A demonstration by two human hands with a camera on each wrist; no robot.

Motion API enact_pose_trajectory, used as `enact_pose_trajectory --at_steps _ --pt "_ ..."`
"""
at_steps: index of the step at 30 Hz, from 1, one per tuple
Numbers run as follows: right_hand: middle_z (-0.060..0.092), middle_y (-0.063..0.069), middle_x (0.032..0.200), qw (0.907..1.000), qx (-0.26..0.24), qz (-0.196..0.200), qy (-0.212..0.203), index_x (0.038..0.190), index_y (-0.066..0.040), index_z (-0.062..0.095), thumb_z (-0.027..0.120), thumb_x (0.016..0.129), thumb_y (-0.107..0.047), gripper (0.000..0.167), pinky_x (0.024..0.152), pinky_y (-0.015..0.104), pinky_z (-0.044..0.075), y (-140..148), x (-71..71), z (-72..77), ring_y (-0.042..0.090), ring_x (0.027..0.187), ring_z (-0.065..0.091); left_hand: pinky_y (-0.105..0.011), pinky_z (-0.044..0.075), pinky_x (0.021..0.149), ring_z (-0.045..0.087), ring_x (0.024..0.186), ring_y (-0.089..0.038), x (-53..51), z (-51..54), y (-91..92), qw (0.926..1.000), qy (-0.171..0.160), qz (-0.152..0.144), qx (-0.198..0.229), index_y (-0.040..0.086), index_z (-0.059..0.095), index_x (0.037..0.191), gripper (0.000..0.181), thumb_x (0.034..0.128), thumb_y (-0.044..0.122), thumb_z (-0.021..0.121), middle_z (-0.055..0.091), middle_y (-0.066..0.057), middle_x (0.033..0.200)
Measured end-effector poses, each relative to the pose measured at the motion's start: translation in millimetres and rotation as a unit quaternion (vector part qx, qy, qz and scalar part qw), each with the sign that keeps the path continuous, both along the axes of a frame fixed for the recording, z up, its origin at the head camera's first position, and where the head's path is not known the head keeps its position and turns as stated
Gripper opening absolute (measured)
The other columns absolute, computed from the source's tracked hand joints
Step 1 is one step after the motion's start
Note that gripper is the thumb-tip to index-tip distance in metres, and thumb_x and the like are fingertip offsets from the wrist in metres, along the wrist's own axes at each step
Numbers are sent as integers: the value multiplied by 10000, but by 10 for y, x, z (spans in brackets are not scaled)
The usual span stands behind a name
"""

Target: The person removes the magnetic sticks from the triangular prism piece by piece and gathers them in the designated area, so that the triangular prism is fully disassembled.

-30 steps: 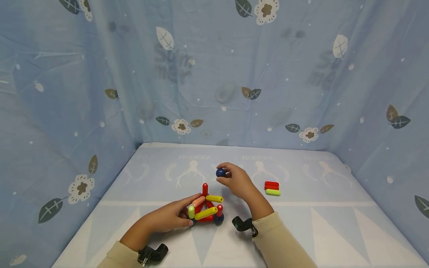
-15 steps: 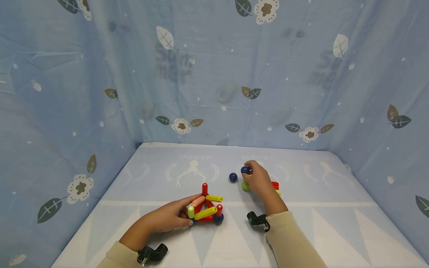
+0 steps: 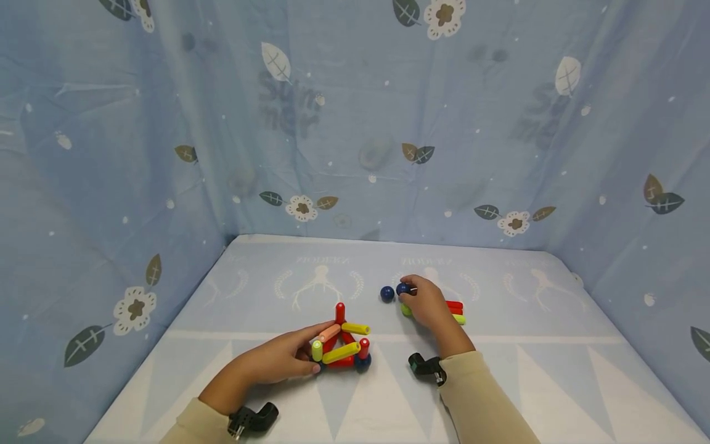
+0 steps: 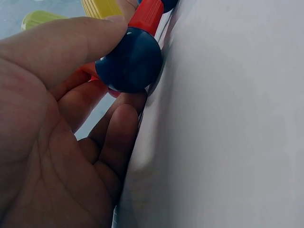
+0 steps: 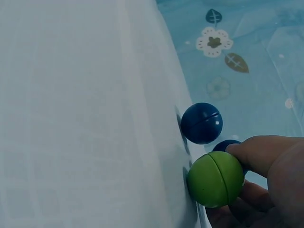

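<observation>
The head view took in a blue curtain [image 3: 355,117] with flowers and leaves around the far, left and right sides, its faint lettering too blurred to read surely. Before it spread a pale, patterned tablecloth [image 3: 383,419], whose far part carried flipped print that seemed to read MODERN. The hands were well apart: the left hand [image 3: 283,357], near and left of the middle, gripped the near left corner of a stick-and-ball frame [image 3: 341,353], its thumb against a blue corner ball [image 4: 130,59]; the right hand [image 3: 426,302], farther off to the right, pinched a blue ball [image 3: 403,288]. A black wrist camera [image 3: 426,365] sat at the right cuff. Right of that hand lay red sticks [image 3: 455,306] and a yellow-green stick [image 3: 459,319], partly hidden by it. A second blue ball [image 3: 387,294] lay just left of the pinched one, and a green ball [image 5: 216,179] partly blocked the right wrist view of it.
</observation>
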State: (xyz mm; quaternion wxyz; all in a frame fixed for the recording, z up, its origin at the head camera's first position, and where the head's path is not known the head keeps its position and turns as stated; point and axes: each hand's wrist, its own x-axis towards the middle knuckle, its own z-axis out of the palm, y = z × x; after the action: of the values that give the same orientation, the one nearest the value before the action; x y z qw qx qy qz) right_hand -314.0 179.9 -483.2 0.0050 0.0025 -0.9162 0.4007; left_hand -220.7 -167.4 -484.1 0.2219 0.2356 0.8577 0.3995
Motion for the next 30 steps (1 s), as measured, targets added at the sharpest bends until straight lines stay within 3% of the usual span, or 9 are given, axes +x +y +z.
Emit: enact_pose_trajectory --at_steps 2,11,18,24,27,30 --pt "624 116 1423 10000 56 31 -23 1422 -153 624 705 1010 -201 423 1078 526 504 -10 6 -3 324 1256 604 -351 544 896 627 1055 -158 -3 2 2 10000 21 -4 13 448 343 1614 831 942 290 806 596 -8 1418" --pt "671 112 1364 9988 459 192 -36 1375 -162 657 739 990 -225 399 1077 542 494 -26 -18 -70 301 1216 633 -345 539 863 618 1030 -174 10 14 10 10000 -59 28 52 441 347 1615 835 939 279 809 604 -6 1380" --pt "668 116 1374 9987 464 204 -4 1397 -167 645 745 986 -238 429 1071 548 497 -21 -26 -76 305 1220 634 -344 540 825 620 1000 -174 6 34 12 10000 -6 0 -19 451 348 1610 837 935 285 814 637 17 1207" --pt "633 175 1386 9953 869 338 -280 1487 -125 535 783 947 -342 633 1051 560 497 37 44 70 341 1233 616 -341 542 856 622 1028 -171 -14 16 19 10000 -29 -26 48 462 347 1607 830 940 287 808 615 8 1336" --pt "641 166 1304 9898 1100 547 -715 1469 -80 481 830 901 -361 723 997 526 508 88 120 197 304 1132 630 -342 548 814 616 1010 -179 -9 6 9 10000 -80 -21 6 467 350 1604 834 935 285 813 626 -6 1288" --pt "661 117 1150 9845 1193 766 -1029 1372 -50 501 847 887 -305 649 897 468 513 135 184 311 251 984 628 -343 543 796 609 1001 -186 -11 14 0 10000 -95 0 -2 471 351 1601 840 929 281 819 624 5 1264"
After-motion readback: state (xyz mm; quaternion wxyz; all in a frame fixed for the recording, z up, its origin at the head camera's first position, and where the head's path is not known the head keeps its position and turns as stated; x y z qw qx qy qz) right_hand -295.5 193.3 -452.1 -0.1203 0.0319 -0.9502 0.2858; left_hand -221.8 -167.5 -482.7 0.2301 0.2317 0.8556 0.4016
